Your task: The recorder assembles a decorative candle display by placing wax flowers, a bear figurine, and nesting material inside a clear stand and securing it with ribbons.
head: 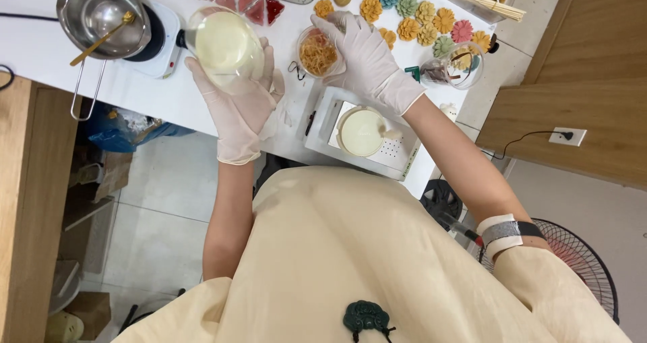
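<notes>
Gloved hands at a white worktop (168, 100). Left hand (239, 104) cupped from below around a clear glass beaker (226, 46) of pale cream liquid, tilted, raised off the surface. Right hand (367, 60) closed over the rim of a small clear cup (319, 52) of orange shreds, just beside the beaker. Beaker judged heavy with its fill, smooth, slippery against a glove and breakable; best taken around the body or from beneath. Cup judged light and thin-walled; best pinched at the rim. Below the right hand, one round white mould (362, 132) full of cream on one scale (397, 156). Beyond the left hand, one steel pot (101, 16) with one spoon on one hotplate (165, 43). Beyond the right hand, roughly a dozen flower-shaped pieces (411, 27) in yellow, orange, green, teal and pink; exact count hidden by the hand.
</notes>
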